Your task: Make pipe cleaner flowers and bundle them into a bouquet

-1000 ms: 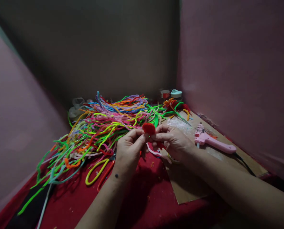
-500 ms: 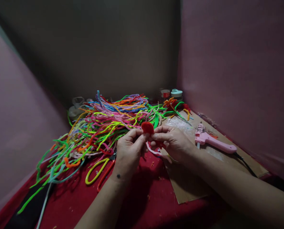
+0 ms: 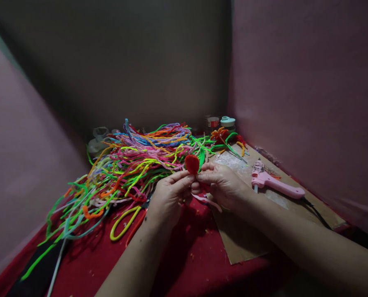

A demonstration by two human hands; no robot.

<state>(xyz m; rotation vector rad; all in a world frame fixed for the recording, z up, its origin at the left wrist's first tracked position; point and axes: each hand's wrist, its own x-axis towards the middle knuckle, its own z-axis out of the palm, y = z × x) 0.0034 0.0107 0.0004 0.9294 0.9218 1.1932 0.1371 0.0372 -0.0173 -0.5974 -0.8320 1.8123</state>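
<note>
A small red fuzzy coil of pipe cleaner (image 3: 192,163) stands above my fingertips. My left hand (image 3: 168,196) pinches it from the left and my right hand (image 3: 223,185) pinches it from the right, fingers closed. Both hands hover over the red cloth (image 3: 184,255). A pale pink strand (image 3: 207,201) trails below my right hand. Behind the hands lies a big heap of coloured pipe cleaners (image 3: 131,165).
A pink glue gun (image 3: 275,185) with a black cord lies on a cardboard sheet (image 3: 242,239) at the right. Small jars (image 3: 221,122) and finished red-orange pieces (image 3: 225,138) stand at the back. Yellow-handled scissors (image 3: 125,222) lie left of my wrist. Walls enclose three sides.
The red coil has turned more upright and risen slightly between my fingertips. Both hands have shifted a little; the rest is still.
</note>
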